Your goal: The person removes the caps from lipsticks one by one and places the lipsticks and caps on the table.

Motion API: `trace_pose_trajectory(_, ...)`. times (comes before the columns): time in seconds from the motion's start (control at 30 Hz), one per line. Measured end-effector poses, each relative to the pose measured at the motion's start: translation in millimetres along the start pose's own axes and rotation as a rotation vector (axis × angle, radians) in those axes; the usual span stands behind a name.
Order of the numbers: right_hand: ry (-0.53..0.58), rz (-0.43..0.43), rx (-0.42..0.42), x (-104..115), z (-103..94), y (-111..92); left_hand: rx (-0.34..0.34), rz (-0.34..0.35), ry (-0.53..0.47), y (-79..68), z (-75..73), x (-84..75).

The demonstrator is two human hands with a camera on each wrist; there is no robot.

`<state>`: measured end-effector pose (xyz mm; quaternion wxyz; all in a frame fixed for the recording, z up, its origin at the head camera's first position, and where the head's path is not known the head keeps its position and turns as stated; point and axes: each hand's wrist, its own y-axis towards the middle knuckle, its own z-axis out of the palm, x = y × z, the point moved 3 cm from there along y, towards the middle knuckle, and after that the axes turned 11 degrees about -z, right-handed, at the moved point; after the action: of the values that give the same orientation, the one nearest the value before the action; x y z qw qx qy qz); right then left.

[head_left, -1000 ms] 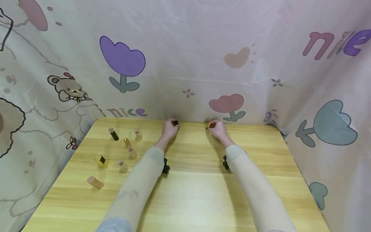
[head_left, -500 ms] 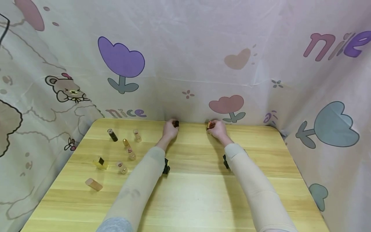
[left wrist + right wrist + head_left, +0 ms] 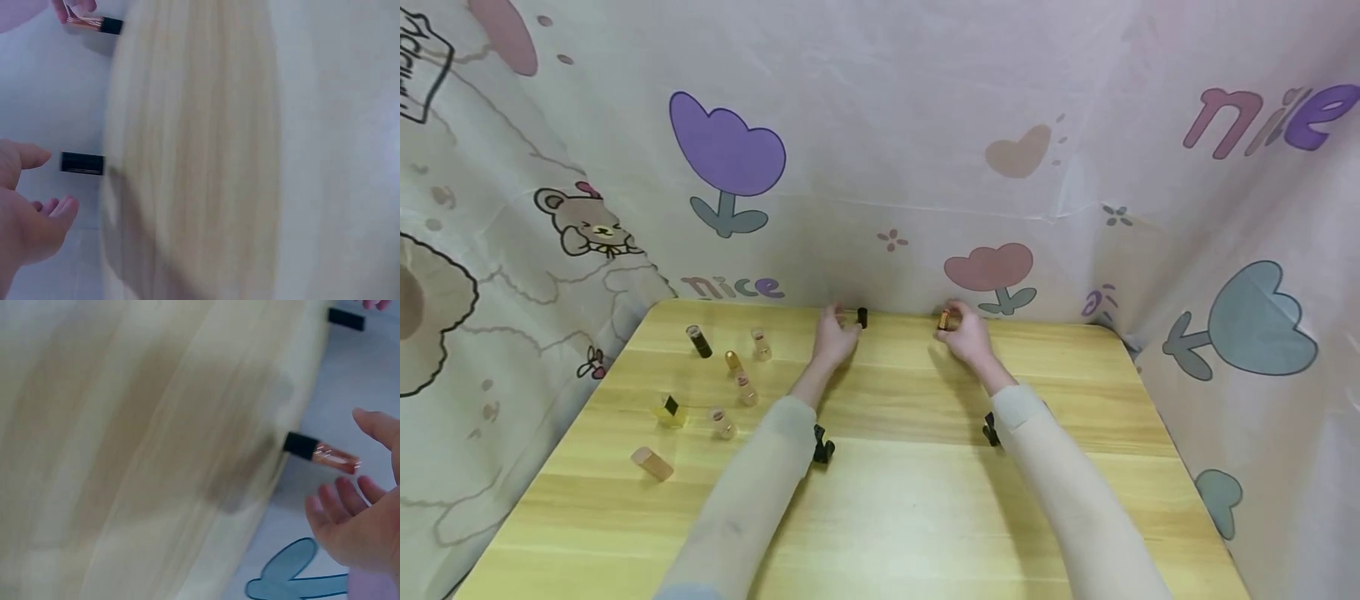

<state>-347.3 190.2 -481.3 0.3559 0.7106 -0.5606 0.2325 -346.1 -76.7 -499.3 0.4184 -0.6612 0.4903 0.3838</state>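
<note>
Near the table's back edge stands a small black lipstick-like tube (image 3: 862, 317), upright. My left hand (image 3: 837, 337) is just left of it; in the left wrist view its thumb and fingers are spread, with a gap to the black tube (image 3: 82, 164). To the right, also at the back edge, stands a tube with a black lower part and shiny copper upper part (image 3: 943, 320). My right hand (image 3: 967, 333) curves loosely around its right side. The right wrist view shows thumb and fingertips on either side of the copper-and-black tube (image 3: 322, 452), apart from it.
Several small cosmetic tubes are spread over the table's left side, among them a dark green tube (image 3: 699, 342), a gold-topped tube (image 3: 733, 361) and a peach tube (image 3: 652, 463). A yellow square bottle (image 3: 671, 412) stands there too. A printed curtain (image 3: 880, 167) rises behind the table.
My left fingers have let go of the black tube and drawn back to the left. My right fingers have loosened from the copper-and-black tube, which now stands upright. The head view has shifted slightly.
</note>
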Motion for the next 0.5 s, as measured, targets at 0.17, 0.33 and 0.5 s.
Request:
trace_pose_trajectory(0.17, 0.058, -0.044, -0.075, 20, -5.9, -12, -0.063, 0.029, -0.109, -21.8, -11.6, -3.9)
trace_pose_trajectory(0.33, 0.110, -0.124, -0.111, 47, 3.0, -30, -0.232, 0.102, -0.193, -41.7, -27.4, -2.3)
trace_pose_trajectory(0.5, 0.181, -0.178, -0.080, 79, 28.2, -56, -0.460, 0.165, -0.264, -52.8, -47.9, 3.3)
